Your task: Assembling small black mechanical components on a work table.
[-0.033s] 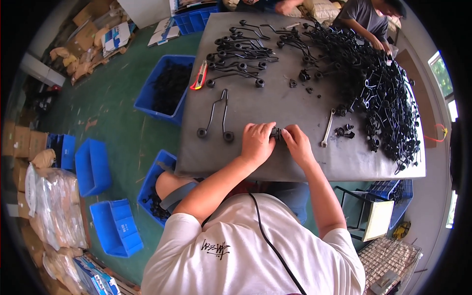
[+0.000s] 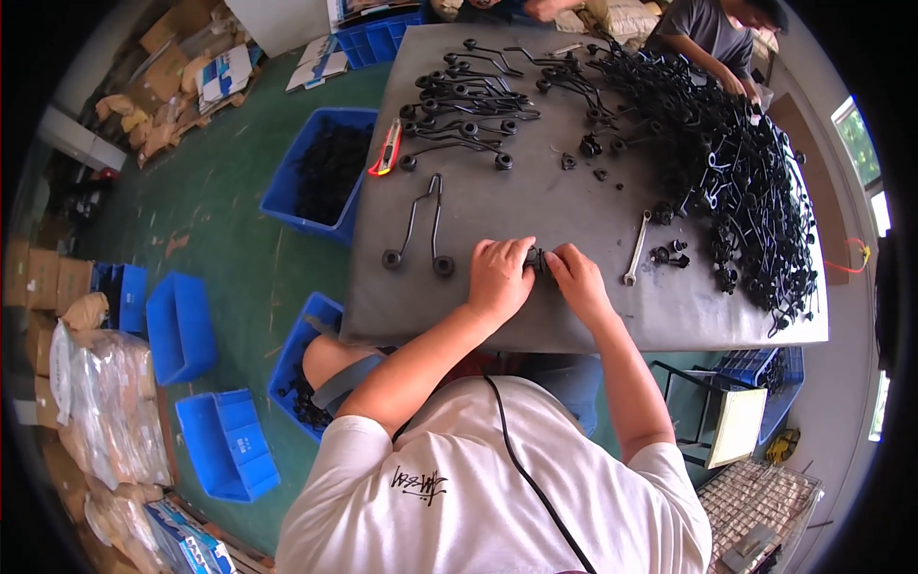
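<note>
Gripping a small black part [image 2: 535, 258] between them, the left hand [image 2: 499, 277] and right hand [image 2: 577, 279] meet at the near edge of the grey table [image 2: 535, 206]. Fingers of both hands are curled closed around the part; most of it is hidden, so its shape cannot be told. The part sits just above the table top, close to the person's body.

At 9 o'clock from the left hand, a bent black wire piece with two round end caps [image 2: 418, 232] lies flat, near but not touching the hand. At 2 o'clock from the right hand, a silver wrench [image 2: 636, 249] lies on the table, with a few loose black caps [image 2: 667, 253] just beside it at its 3 o'clock.

At 12 o'clock, farther up the table, a group of finished wire pieces [image 2: 461, 110] is laid out; a red-handled tool [image 2: 386, 148] lies at the table's left edge. At 1 to 3 o'clock a large tangled heap of black wire pieces [image 2: 741, 163] covers the right side.

A blue bin [image 2: 323, 177] holding black parts stands on the green floor left of the table. Another person [image 2: 712, 38] works at the far right corner.
</note>
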`<state>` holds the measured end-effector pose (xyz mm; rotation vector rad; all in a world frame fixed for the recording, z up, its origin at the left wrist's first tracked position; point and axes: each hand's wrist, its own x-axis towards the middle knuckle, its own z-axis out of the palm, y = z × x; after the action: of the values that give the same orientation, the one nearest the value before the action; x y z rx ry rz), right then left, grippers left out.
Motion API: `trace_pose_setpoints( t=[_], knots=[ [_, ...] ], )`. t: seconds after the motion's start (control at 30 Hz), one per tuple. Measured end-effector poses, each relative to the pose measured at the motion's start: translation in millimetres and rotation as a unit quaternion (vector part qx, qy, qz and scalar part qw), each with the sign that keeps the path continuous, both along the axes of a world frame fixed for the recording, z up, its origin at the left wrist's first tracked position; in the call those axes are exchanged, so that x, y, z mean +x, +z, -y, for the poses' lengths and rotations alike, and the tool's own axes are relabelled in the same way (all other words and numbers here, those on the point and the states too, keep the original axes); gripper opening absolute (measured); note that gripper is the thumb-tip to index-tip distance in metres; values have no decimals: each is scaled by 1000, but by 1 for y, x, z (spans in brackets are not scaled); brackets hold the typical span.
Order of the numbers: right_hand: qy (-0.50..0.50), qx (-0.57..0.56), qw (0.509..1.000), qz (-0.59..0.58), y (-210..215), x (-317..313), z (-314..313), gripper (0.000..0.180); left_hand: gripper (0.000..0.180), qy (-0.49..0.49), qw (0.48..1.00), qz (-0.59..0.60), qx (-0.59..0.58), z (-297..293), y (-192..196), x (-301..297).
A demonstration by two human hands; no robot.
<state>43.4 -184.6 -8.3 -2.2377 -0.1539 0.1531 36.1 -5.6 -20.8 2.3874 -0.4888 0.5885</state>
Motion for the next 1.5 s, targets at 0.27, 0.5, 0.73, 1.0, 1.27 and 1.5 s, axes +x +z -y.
trace_pose_setpoints(
  t=[0.27,0.5,0.73,1.0,1.27,1.5],
  knots=[
    [-1,92,993,78,-8,1,22,23,44,13,1000,-10,27,1,2,3],
    [91,-60,958,264,9,1,3,35,50,17,998,-13,53,4,7,0],
    [34,-141,955,261,5,9,25,32,55,-7,999,-29,22,-10,7,-7],
    [68,-100,980,160,0,-6,-23,47,59,168,982,81,15,-91,27,0],
    [12,-21,998,60,8,-2,-33,42,37,229,968,-101,1,-142,7,-9],
    [16,19,998,65,33,2,-50,40,41,156,963,-166,-148,-112,9,-23]
  ],
)
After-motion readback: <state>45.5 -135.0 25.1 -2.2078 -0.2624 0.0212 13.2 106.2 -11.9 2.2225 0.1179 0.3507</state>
